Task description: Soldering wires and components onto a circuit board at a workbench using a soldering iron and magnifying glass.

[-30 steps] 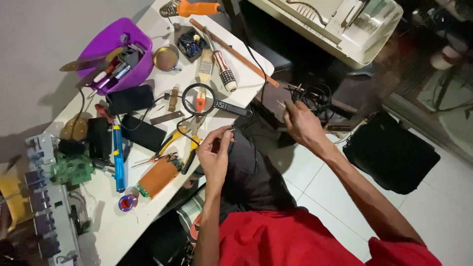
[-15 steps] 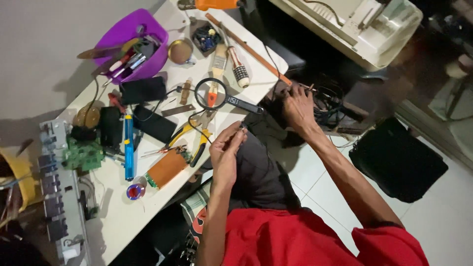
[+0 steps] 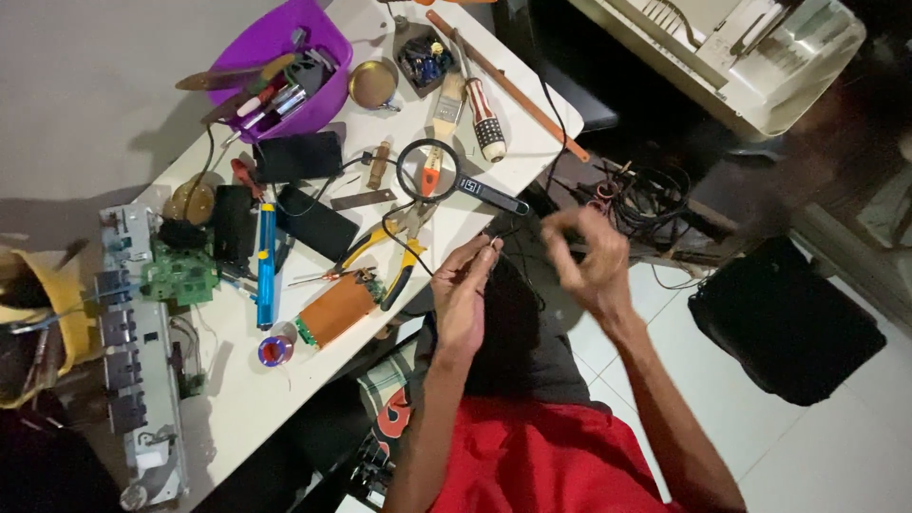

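My left hand [image 3: 464, 296] hovers at the edge of the white table [image 3: 237, 408], its fingertips pinched on a thin black wire [image 3: 391, 237] that loops back across the table. My right hand [image 3: 591, 258] is blurred, raised just right of the left hand over my dark lap. Whether it holds anything cannot be made out. Nearest on the table are yellow-handled pliers [image 3: 401, 258], a magnifying glass [image 3: 427, 169] with a black handle, and an orange block with a small circuit board [image 3: 337, 309].
A purple bowl of tools [image 3: 313, 100], a striped-handle screwdriver [image 3: 484, 122], a brush, two black phones, a blue tool [image 3: 266, 271], a green circuit board [image 3: 180, 277] and a grey metal chassis [image 3: 138, 361] crowd the table. Tangled cables [image 3: 651, 195], a black bag [image 3: 788, 323] and a beige machine [image 3: 760, 52] lie beyond.
My right hand has left the tangled cables past the table edge and swung in toward my left hand. The left hand stays by the table edge, still pinching the wire.
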